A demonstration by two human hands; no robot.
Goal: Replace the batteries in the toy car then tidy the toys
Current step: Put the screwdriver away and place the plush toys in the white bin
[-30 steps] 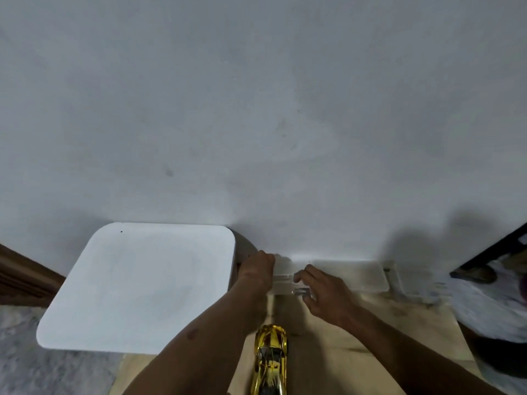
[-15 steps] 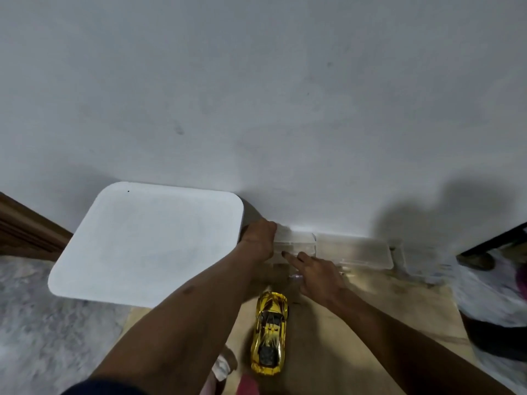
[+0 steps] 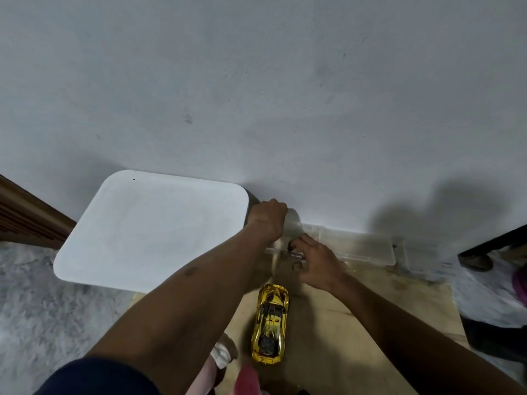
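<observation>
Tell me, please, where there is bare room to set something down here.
The white top left of the left hand is bare, as is the wooden board right of the gold car. Crowded at the wall: right hand, clear boxes.

Mirror-glossy gold plating on toy car (image 3: 270, 323). Clear, smooth plastic box (image 3: 307, 232). Matt white square top (image 3: 148, 229). Pale bare wood board (image 3: 342, 323). Rough grey carpet (image 3: 28, 303).

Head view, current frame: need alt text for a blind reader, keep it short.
The left hand and right hand hold a small clear plastic box against a white wall. A shiny gold toy car sits on the wooden board nearer the camera, with a white rounded-square tabletop at left.
</observation>
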